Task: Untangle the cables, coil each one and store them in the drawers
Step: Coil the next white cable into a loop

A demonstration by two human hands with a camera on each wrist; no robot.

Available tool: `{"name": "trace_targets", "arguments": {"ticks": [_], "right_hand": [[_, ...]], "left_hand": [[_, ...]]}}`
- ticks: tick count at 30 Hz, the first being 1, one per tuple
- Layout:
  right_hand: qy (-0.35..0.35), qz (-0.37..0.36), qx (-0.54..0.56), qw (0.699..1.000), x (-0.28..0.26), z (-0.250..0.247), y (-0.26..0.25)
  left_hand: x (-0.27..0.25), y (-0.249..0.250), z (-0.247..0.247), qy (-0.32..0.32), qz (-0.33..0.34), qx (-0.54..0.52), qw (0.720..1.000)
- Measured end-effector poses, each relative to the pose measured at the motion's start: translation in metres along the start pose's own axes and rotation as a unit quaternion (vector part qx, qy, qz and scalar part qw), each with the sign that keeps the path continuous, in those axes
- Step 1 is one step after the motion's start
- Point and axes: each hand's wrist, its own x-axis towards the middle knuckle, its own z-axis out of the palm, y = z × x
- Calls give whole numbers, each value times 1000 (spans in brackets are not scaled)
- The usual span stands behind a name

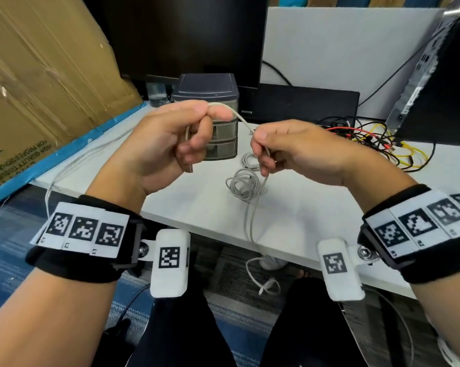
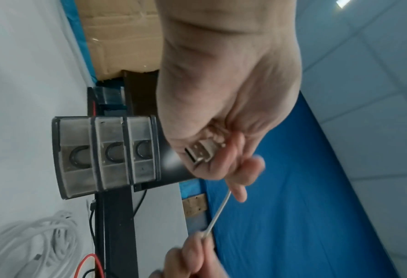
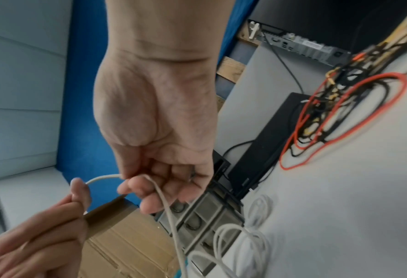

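Observation:
Both hands are raised over the white desk [image 1: 289, 215], holding one thin grey-white cable [image 1: 239, 118] between them. My left hand [image 1: 170, 139] grips the cable's end, and its USB plug [image 2: 201, 151] lies in the curled fingers. My right hand [image 1: 284, 149] pinches the same cable [image 3: 102, 177] a short span away; the rest hangs down past the desk edge toward the floor. Behind the hands stands a small grey three-drawer unit [image 1: 210, 88], all three drawers [image 2: 107, 154] closed. A loose coil of white cable [image 1: 243, 185] lies on the desk in front of it.
A tangle of red, yellow and black cables [image 1: 369, 141] lies at the right rear of the desk. A black monitor [image 1: 186, 35], a black box [image 1: 303, 102] and a computer case [image 1: 435, 75] stand behind. A big cardboard box [image 1: 43, 75] leans at the left.

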Motion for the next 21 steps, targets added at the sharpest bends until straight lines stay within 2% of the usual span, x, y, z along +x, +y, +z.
{"name": "trace_targets", "arguments": {"ticks": [2, 4, 6, 9, 11, 14, 15, 17, 19, 21], "right_hand": [[4, 10, 5, 1000, 0, 4, 8], [-14, 5, -23, 1000, 0, 10, 10], [-36, -10, -42, 998, 0, 17, 5], [-10, 4, 22, 1000, 2, 24, 4], [0, 25, 36, 999, 1, 31, 8], [-36, 32, -20, 999, 2, 45, 14], [-56, 30, -53, 997, 2, 50, 11], [-88, 24, -113, 989, 1, 55, -1], [-72, -6, -108, 991, -2, 50, -16], [-12, -46, -44, 998, -6, 34, -27]], "left_hand": [[-1, 0, -5, -15, -42, 34, 998], [-2, 1, -1, -60, -119, 93, 987], [-2, -2, 9, -101, -149, 116, 977], [0, -11, 12, -89, -99, 41, 990], [2, -12, 12, -15, -50, -53, 997], [7, -12, 24, 100, -11, -139, 985], [9, -14, 29, 131, 4, -130, 983], [13, -19, 36, 181, 33, -17, 983], [13, -23, 41, 174, 46, 122, 976], [11, -26, 39, 135, 45, 176, 974]]}}
